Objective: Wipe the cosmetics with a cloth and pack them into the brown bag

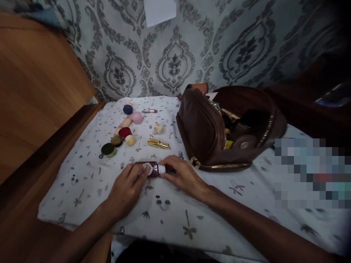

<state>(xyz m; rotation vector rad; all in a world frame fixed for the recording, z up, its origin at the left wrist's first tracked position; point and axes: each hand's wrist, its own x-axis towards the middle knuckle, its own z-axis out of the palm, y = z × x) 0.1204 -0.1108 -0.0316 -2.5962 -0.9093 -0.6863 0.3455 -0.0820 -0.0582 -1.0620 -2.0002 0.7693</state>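
Note:
A dark red bottle (155, 169) with a white cap lies on its side on the patterned cloth (175, 223). My left hand (129, 186) presses a small white wad, perhaps tissue, against the bottle's body; the hand covers the bottle's left end. The fingers of my right hand (183, 175) are closed round the white cap (161, 169). Just beyond the bottle lies a gold tube (158, 143), and behind that is a small pale yellow item (158, 128).
An open brown bag (201, 128) filled with items stands at the right. Several small jars and cosmetics, among them a green-lidded jar (109, 150) and a pink round item (137, 117), lie at the back left. Wooden furniture (41, 84) borders the left side.

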